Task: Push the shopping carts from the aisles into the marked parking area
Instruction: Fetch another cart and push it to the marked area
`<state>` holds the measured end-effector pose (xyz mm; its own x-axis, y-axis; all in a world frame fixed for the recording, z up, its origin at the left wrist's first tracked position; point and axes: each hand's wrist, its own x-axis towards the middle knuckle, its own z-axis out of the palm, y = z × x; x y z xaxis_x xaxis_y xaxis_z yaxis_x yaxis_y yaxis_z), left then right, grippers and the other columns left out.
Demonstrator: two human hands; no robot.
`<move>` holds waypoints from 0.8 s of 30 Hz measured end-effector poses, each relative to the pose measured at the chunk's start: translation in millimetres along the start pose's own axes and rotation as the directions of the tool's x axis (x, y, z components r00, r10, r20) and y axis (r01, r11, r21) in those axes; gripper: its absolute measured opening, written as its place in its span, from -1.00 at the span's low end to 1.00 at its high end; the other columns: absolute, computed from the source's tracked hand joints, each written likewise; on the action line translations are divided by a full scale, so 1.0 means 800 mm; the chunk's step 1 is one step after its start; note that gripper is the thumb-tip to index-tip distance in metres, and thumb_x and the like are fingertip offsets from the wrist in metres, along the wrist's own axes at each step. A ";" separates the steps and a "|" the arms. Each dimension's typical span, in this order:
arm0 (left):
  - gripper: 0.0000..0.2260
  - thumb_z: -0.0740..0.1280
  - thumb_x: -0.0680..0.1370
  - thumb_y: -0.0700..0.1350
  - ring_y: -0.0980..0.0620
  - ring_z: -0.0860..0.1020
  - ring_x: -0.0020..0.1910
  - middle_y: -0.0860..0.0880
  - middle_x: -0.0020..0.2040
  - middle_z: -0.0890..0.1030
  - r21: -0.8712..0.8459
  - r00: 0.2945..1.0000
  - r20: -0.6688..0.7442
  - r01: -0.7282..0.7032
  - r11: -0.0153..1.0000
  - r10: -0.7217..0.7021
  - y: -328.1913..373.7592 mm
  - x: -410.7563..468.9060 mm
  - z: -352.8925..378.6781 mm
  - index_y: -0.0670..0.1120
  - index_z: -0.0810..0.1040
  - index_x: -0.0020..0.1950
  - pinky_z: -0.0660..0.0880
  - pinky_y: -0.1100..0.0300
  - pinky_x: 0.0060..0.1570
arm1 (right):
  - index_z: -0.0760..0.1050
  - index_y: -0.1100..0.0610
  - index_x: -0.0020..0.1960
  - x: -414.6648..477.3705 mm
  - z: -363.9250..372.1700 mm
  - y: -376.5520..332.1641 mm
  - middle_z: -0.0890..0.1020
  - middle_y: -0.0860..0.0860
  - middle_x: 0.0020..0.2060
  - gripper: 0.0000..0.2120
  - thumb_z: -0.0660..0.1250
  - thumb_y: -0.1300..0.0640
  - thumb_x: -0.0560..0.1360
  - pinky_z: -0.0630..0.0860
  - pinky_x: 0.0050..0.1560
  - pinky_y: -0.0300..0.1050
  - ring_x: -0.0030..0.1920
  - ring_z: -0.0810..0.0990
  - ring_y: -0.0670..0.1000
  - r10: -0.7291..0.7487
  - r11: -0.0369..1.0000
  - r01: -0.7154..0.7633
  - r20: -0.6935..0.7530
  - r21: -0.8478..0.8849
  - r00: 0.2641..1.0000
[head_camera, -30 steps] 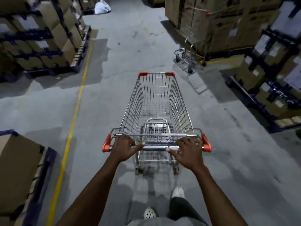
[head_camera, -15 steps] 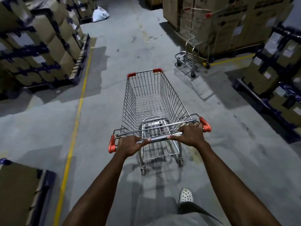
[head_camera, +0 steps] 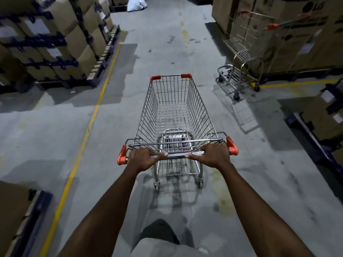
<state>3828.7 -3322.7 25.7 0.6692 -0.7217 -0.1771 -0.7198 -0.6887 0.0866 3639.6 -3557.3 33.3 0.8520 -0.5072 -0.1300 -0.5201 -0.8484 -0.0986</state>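
— What takes up most of the view?
— A grey concrete floor (head_camera: 55,127). It forms an aisle between strapped cardboard boxes (head_camera: 55,43) on pallets at the left and tall cartons (head_camera: 297,34) at the right.
— Where is the shopping cart?
— The shopping cart (head_camera: 171,89) stands mid-aisle, straight ahead of the person, to the right of the yellow floor line (head_camera: 89,125). A second cart (head_camera: 239,71) sits ahead on the right, just beside the tall cartons.
— How does the person hold it?
— The left hand (head_camera: 143,158) and right hand (head_camera: 213,156) both wrap the handle bar (head_camera: 177,155). Their fingers curl over it, and the thumbs lie along the bar toward each other. Each hand is just inside a red end cap (head_camera: 121,154).
— Anything smaller?
— A white bag (head_camera: 136,4) lies far down the aisle.
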 end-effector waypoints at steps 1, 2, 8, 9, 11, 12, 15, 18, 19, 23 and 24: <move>-0.20 -0.16 0.32 0.71 0.05 0.59 -0.24 0.04 -0.38 0.60 0.025 1.000 -0.014 0.000 1.000 0.001 -0.004 0.022 -0.003 0.29 0.72 -0.08 0.48 0.16 -0.14 | 0.65 -0.12 -0.14 0.024 -0.004 0.004 0.74 -0.03 -0.13 -0.06 -0.14 -0.82 0.16 0.46 0.21 0.04 0.01 0.69 0.05 -0.012 1.000 0.012 0.009 -0.003 1.000; -0.16 -0.16 0.32 0.71 0.06 0.58 -0.28 0.03 -0.40 0.58 0.049 0.999 -0.034 0.000 0.999 0.002 -0.009 0.044 -0.006 0.19 0.72 -0.16 0.46 0.17 -0.19 | 0.54 -0.10 -0.29 0.048 -0.007 0.007 0.72 -0.04 -0.18 -0.12 -0.13 -0.82 0.15 0.50 0.15 0.00 -0.05 0.69 0.05 -0.017 1.000 0.017 0.009 0.008 1.000; -0.06 -0.25 0.34 0.69 0.06 0.55 -0.36 0.00 -0.45 0.54 0.086 0.998 -0.057 -0.028 0.996 0.033 -0.065 0.210 -0.040 0.03 0.68 -0.30 0.37 0.16 -0.24 | 0.49 0.05 -0.39 0.188 -0.015 -0.020 0.62 -0.01 -0.40 -0.04 -0.16 -0.81 0.20 0.52 -0.12 -0.13 -0.30 0.63 0.06 0.087 0.994 -0.093 -0.102 -0.060 0.991; -0.04 -0.27 0.34 0.68 0.05 0.56 -0.36 0.00 -0.45 0.55 0.073 0.998 -0.047 -0.026 0.997 0.030 -0.076 0.242 -0.049 -0.02 0.64 -0.34 0.40 0.14 -0.20 | 0.51 0.06 -0.39 0.211 -0.017 -0.028 0.61 0.00 -0.41 -0.04 -0.15 -0.80 0.22 0.48 -0.17 -0.15 -0.31 0.63 0.06 0.104 0.991 -0.112 -0.116 -0.068 0.988; -0.05 -0.28 0.35 0.67 0.01 0.58 -0.32 0.01 -0.43 0.56 0.063 0.999 -0.015 -0.033 0.997 0.034 -0.096 0.302 -0.064 -0.04 0.59 -0.39 0.48 0.09 -0.10 | 0.55 0.07 -0.36 0.254 -0.024 -0.041 0.62 0.01 -0.39 -0.03 -0.14 -0.79 0.24 0.40 -0.24 -0.14 -0.31 0.63 0.07 0.148 0.984 -0.159 -0.128 -0.077 0.981; -0.07 -0.27 0.35 0.66 0.00 0.59 -0.30 0.01 -0.42 0.56 0.067 0.999 0.007 -0.045 0.997 0.045 -0.104 0.330 -0.071 -0.03 0.60 -0.39 0.50 0.07 -0.07 | 0.57 0.07 -0.35 0.274 -0.029 -0.046 0.62 0.02 -0.39 -0.03 -0.14 -0.78 0.25 0.36 -0.25 -0.14 -0.31 0.63 0.06 0.169 0.981 -0.180 -0.129 -0.077 0.977; -0.14 -0.17 0.42 0.62 -0.06 0.63 -0.18 0.02 -0.34 0.57 0.098 0.996 0.046 -0.086 0.991 0.082 -0.122 0.407 -0.093 0.00 0.65 -0.31 0.52 0.05 -0.04 | 0.63 0.06 -0.28 0.332 -0.043 -0.057 0.64 0.04 -0.32 -0.03 -0.12 -0.76 0.29 0.31 -0.25 -0.12 -0.26 0.63 0.08 0.194 0.976 -0.204 -0.122 -0.072 0.973; -0.27 -0.02 0.52 0.53 -0.09 0.65 -0.07 -0.04 -0.21 0.64 0.124 0.993 0.062 -0.105 0.987 0.098 -0.136 0.475 -0.110 -0.01 0.67 -0.26 0.48 0.05 -0.02 | 0.63 0.09 -0.20 0.381 -0.057 -0.063 0.69 0.10 -0.22 -0.05 -0.09 -0.73 0.32 0.32 -0.20 -0.08 -0.14 0.68 0.13 0.211 0.977 -0.212 -0.074 -0.015 0.975; -0.30 0.02 0.54 0.50 -0.09 0.65 -0.06 -0.04 -0.20 0.65 0.129 0.993 0.066 -0.107 0.986 0.099 -0.137 0.497 -0.114 -0.01 0.67 -0.27 0.46 0.06 -0.03 | 0.61 0.10 -0.20 0.397 -0.062 -0.063 0.69 0.11 -0.20 -0.07 -0.08 -0.72 0.34 0.33 -0.20 -0.08 -0.12 0.68 0.14 0.218 0.976 -0.218 -0.067 0.006 0.974; -0.39 0.09 0.58 0.41 -0.09 0.63 -0.05 -0.04 -0.17 0.65 0.182 0.989 0.095 -0.128 0.975 0.112 -0.143 0.581 -0.128 -0.01 0.64 -0.31 0.38 0.10 -0.09 | 0.58 0.12 -0.34 0.460 -0.064 -0.058 0.61 0.09 -0.40 -0.14 0.04 -0.66 0.40 0.27 -0.31 -0.12 -0.34 0.63 0.10 0.253 0.967 -0.256 -0.140 -0.006 0.957; -0.41 0.10 0.58 0.39 -0.09 0.63 -0.03 -0.04 -0.14 0.65 0.193 0.989 0.097 -0.129 0.973 0.112 -0.141 0.601 -0.129 0.00 0.64 -0.30 0.38 0.10 -0.10 | 0.52 0.12 -0.44 0.475 -0.059 -0.055 0.53 0.06 -0.52 -0.16 0.09 -0.66 0.40 0.25 -0.35 -0.15 -0.47 0.57 0.08 0.289 0.957 -0.291 -0.157 0.008 0.944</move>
<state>4250.8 -3598.8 31.7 0.5631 -0.7841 -0.2609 -0.8223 -0.5631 -0.0824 3988.9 -3719.7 34.8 0.6638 -0.7479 0.0032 -0.7463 -0.6625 -0.0643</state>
